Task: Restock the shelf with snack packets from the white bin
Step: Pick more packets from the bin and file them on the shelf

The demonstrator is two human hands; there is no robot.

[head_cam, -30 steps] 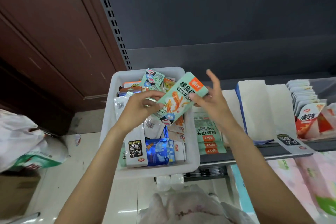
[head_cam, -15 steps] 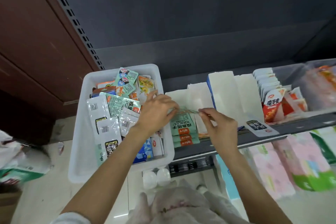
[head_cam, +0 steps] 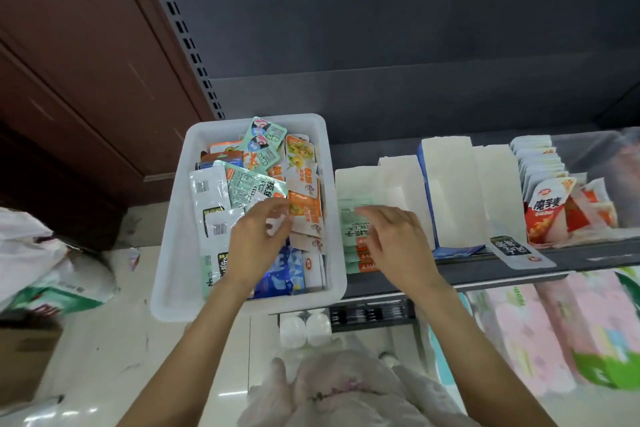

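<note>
White plastic forms the rectangular bin [head_cam: 173, 263], whose right rim sits against the dark grey metal shelf [head_cam: 502, 272]; bare shelf lies behind the stock. The bin holds jumbled snack packets [head_cam: 298, 163] in green, orange, silver and blue. The left hand [head_cam: 258, 239] hovers over them, fingers loosely curled, gripping nothing visible. The right hand [head_cam: 394, 236] hangs relaxed over a stack of pale green packets [head_cam: 353, 232] on the shelf, partly hiding it. Beside stand white cartons [head_cam: 450, 191] and red-and-white pouches [head_cam: 545, 208]; the right edge blurs.
</note>
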